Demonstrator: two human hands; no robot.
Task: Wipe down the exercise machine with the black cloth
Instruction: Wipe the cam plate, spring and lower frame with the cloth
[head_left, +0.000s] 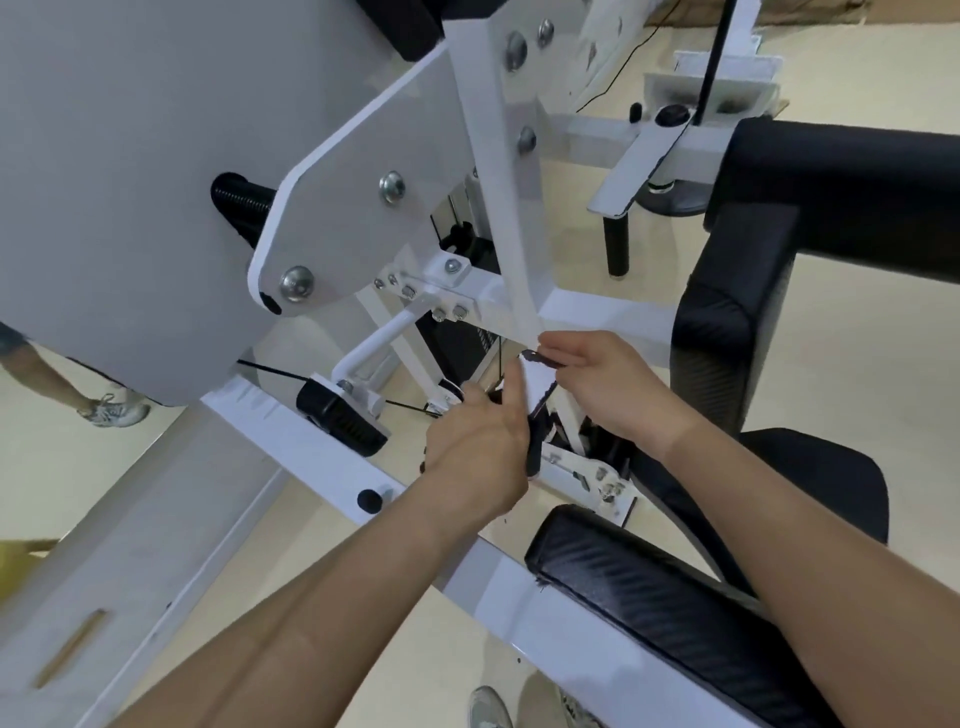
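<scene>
As I watch through the head camera, I count two hands on one black cloth (535, 441). It sits low on the white upright bar (511, 218) of the exercise machine (337, 171), where that bar comes down toward the base. The left hand (475, 452) has its fingers curled round the lower stretch of the cloth, forefinger straight up against the bar. The right hand (608, 387) pinches the cloth's upper edge just above it. Most of the cloth is hidden behind the left hand's fingers and the bar, so I cannot tell how far round it wraps. I count five large round bolt heads (392, 187): two on the side plate and three on the upright bar. As best I can tell there are four black pads (649, 603), one cut off at the right edge and one partly hidden behind the right forearm. Two shoes (491, 706) show only their toes at the bottom edge, on the pale floor (857, 364). At the left edge there is a second person's leg (47, 371) with a shod foot, and the rest of them is out of view.
</scene>
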